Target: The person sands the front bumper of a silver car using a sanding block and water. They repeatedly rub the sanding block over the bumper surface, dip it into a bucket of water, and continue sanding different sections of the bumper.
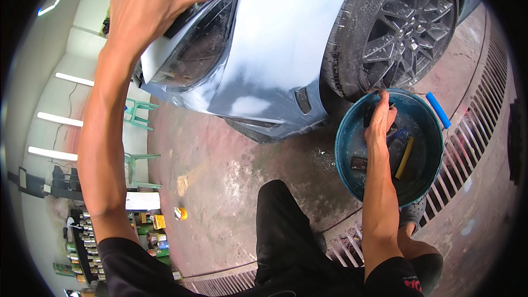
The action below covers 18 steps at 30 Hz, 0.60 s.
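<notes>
My left hand point(146, 5) is raised at the upper left, over the front of a car beside its headlight point(195, 49). Its thumb is stretched out to the right, and the other fingers are partly cut off by the picture's edge. My right hand point(380, 114) reaches into a blue-green bucket point(340, 157) with curled fingers. Dark shapes show around those fingers, but I cannot make out what they hold. Inside the bucket lie a yellow bar point(405, 158), a small dark block point(358, 163) and a bluish piece, seemingly in water. The car's fender point(264, 49) is grey-blue with whitish patches.
A front wheel point(410, 30) with a dark spoked rim stands just beyond the bucket. The bucket has a blue handle grip point(438, 110). A floor grate point(467, 143) curves along the right. Green stools point(140, 114), a yellow can point(180, 213) and a rack of cans point(91, 247) are at left.
</notes>
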### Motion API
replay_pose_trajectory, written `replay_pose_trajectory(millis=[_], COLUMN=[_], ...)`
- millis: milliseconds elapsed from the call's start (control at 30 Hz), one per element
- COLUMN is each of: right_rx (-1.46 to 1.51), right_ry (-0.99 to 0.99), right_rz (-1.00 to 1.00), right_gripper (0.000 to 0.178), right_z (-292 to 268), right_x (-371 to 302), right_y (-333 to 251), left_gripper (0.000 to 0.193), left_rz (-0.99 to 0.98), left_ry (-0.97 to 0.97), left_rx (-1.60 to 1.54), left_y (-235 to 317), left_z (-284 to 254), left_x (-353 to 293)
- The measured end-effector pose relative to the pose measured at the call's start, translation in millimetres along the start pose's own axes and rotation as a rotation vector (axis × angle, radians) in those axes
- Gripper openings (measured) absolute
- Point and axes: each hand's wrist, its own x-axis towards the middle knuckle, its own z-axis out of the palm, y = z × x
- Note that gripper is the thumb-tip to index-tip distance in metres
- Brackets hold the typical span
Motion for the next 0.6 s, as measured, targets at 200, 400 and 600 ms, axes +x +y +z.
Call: replay_pose_trajectory(millis=[200,400,600], right_rx=[0.110,-0.158,-0.214], right_ry=[0.000,0.080,0.082], right_rz=[-0.187,-0.299,-0.346], right_gripper=[0.092,0.078,0.064], right_z=[24.2,46.5,40.4], right_x=[-8.6,-32.2,-25.1], right_y=[8.3,30.3,45.2], left_gripper=[0.079,0.074,0.074], left_rz=[-0.021,-0.031,-0.051], left_ry=[-0.021,0.092,0.020], left_rx=[-0.159,-0.284,-0.253], left_y=[49.1,10.5,13.9], left_z=[-29.3,-2.4,-13.2], left_x=[6.8,-8.4,-0.1])
